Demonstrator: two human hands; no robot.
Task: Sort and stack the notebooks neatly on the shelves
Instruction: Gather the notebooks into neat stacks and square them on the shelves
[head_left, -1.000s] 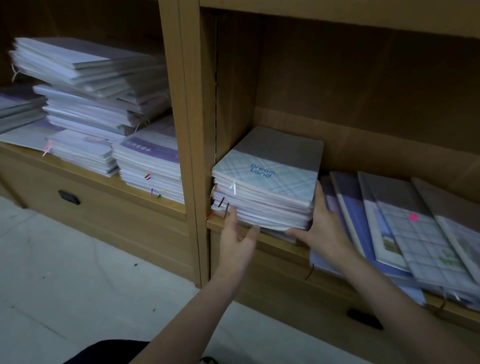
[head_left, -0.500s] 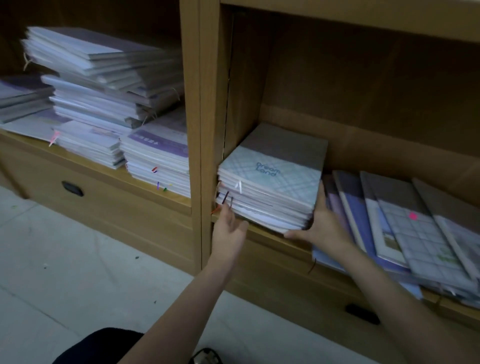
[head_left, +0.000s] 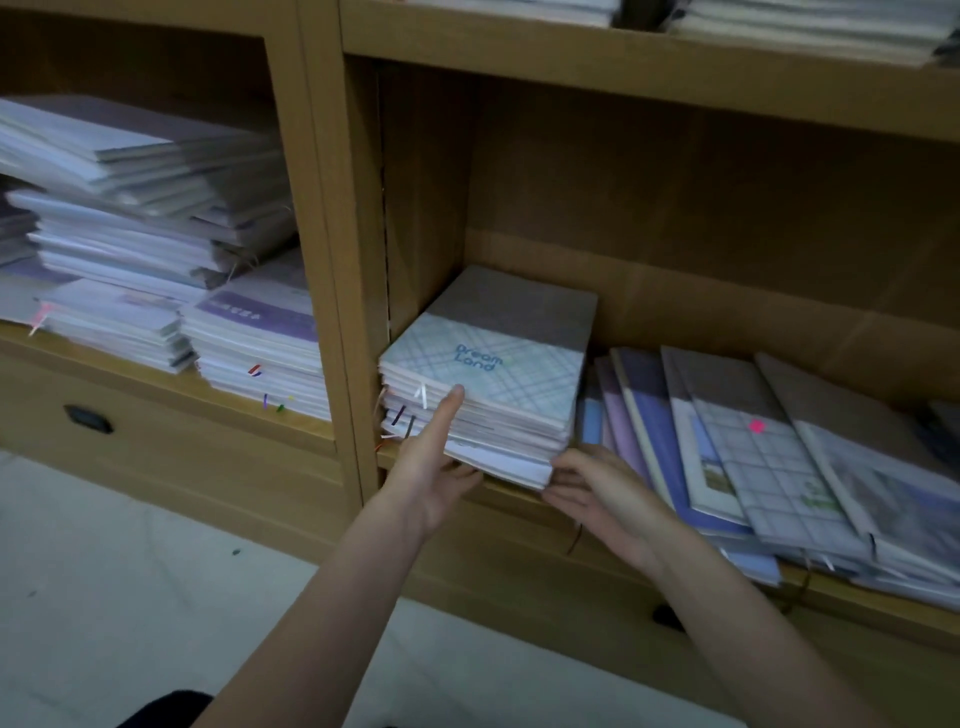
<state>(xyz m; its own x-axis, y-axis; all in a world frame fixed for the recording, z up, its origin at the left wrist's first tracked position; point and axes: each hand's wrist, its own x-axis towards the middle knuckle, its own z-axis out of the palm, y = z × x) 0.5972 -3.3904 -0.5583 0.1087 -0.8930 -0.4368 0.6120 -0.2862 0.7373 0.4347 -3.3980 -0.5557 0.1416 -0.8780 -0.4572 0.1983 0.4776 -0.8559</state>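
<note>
Wooden shelf (head_left: 332, 436), centre frame: our left hand (head_left: 426, 467) lies flat-fingered against the notebook stack (head_left: 488, 395); our right hand (head_left: 597, 488) cups its lower corner. Heavy, slippery covers, so we'd lift from underneath.

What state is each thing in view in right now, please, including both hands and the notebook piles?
Dream Land stack: flat pile, against the compartment's left wall.
Left hand: open, fingers straight against the stack's front edge.
Right hand: fingers at the stack's bottom right corner; grip unclear.
Fanned notebooks: overlapping, slanted, unstacked.
Left compartment piles: stacked, uneven.
Drawer: closed.
</note>
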